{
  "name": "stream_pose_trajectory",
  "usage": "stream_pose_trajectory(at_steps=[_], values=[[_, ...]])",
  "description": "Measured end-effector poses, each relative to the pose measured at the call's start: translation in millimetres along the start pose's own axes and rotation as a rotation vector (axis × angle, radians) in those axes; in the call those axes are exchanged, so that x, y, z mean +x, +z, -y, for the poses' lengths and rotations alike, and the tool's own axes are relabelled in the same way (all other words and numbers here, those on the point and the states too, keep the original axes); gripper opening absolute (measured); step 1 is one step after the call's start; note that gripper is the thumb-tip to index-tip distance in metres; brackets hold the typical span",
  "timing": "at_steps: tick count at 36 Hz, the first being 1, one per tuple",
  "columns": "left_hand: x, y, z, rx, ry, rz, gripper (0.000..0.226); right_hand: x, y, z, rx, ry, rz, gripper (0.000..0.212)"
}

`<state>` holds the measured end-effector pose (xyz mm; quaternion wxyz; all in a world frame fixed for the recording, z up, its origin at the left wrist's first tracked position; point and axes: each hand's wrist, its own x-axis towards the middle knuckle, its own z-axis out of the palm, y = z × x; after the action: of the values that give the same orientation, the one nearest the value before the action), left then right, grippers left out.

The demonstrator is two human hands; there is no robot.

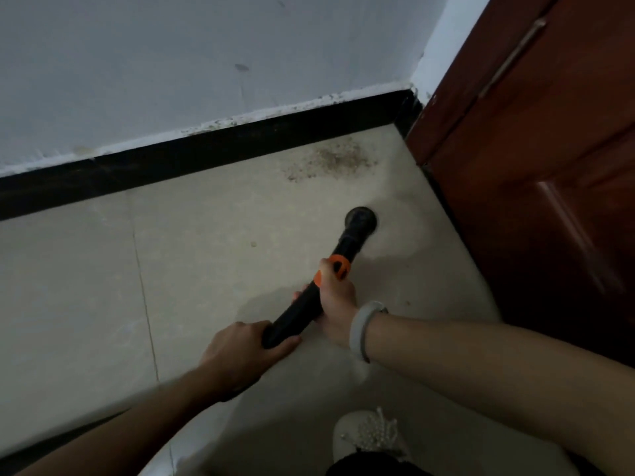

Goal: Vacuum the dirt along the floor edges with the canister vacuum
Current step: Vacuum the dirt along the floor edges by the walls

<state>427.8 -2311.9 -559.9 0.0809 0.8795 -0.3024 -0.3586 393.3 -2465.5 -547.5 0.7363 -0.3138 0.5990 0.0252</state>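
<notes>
Floor corner: nozzle nr dirt

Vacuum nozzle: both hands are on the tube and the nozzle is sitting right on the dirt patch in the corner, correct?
Not quite. In the head view both hands, left hand and right hand, grip the tube, but the nozzle sits short of the dirt patch, on bare floor.

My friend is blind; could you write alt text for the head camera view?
Both hands, left hand and right hand, grip a black vacuum wand, its round nozzle on the tiled floor, short of a dirt patch by the black baseboard.
</notes>
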Motion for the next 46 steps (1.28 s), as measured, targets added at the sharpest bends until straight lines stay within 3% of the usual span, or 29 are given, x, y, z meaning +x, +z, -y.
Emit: stream_pose_trajectory(at_steps=[5, 10, 13, 23, 27, 33, 37, 42, 46], values=[[1, 20, -21, 0.137, 0.21, 0.134, 0.073, -12, -55, -16, 0.03, 0.036, -0.156, 0.03], [-10, 22, -19, 0.213, 0.351, 0.269, 0.051, -32, -80, -46, 0.011, 0.116, -0.214, 0.035], [-10, 10, -6, 0.256, 0.353, 0.285, 0.047, -38, -70, -52, 0.069, 0.168, -0.181, 0.034], [-8, -20, 33, 0.162, 0.137, 0.113, 0.044, -27, 3, -28, 0.053, 0.122, -0.029, 0.033], [-17, -15, 47, 0.246, 0.191, 0.2, 0.046, -38, 1, -56, 0.029, 0.119, -0.067, 0.041], [-17, -12, 36, 0.377, 0.336, 0.372, 0.044, -53, -35, -80, 0.105, 0.223, -0.099, 0.032], [-4, -23, 22, 0.299, 0.248, 0.294, 0.046, -39, -30, -50, 0.088, 0.15, -0.12, 0.028], [25, -31, 3, 0.078, 0.099, 0.091, 0.047, -10, 1, 9, -0.006, -0.085, -0.11, 0.03], [33, -29, -3, -0.096, -0.017, -0.029, 0.051, 2, 27, 38, 0.117, -0.076, -0.007, 0.03]])
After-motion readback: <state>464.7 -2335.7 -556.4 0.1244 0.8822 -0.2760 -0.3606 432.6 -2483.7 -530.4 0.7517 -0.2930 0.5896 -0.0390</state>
